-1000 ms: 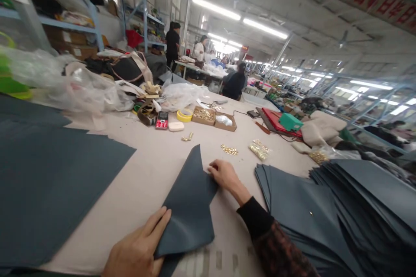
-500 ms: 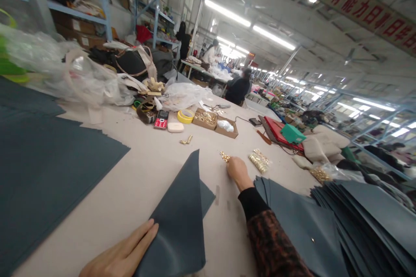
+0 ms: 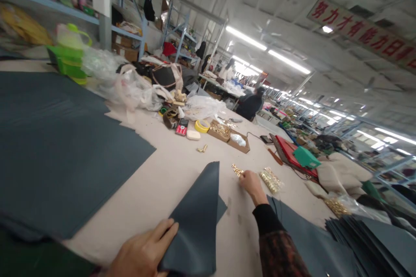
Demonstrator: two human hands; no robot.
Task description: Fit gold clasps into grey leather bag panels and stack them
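Phone [image 3: 181, 127], white block [image 3: 193, 136], yellow tape [image 3: 199, 129] side by side. Green box [image 3: 306, 157] by red folder [image 3: 286, 148], right. Red-lettered sign [image 3: 364, 31] overhead; tube lights [image 3: 246, 38] on.

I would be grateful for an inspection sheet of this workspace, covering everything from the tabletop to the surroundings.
Surface: pale tabletop, with a few darkish marks near the folded dark sheet.
Job's things: the folded dark sheet lies between the hands; small gold-coloured pieces lie beyond it; large dark sheets are at left, more at right.
Clutter: red-and-black phone, yellow tape roll and crumpled clear plastic toward the far side.
Left hand: holds the folded sheet's left edge.
Right hand: fingertips at the gold-coloured pieces; grip cannot be told.
Cables: thin dark cable beside the cardboard trays.
Surroundings: lit ceiling lamps, shelving, a person in dark clothing.
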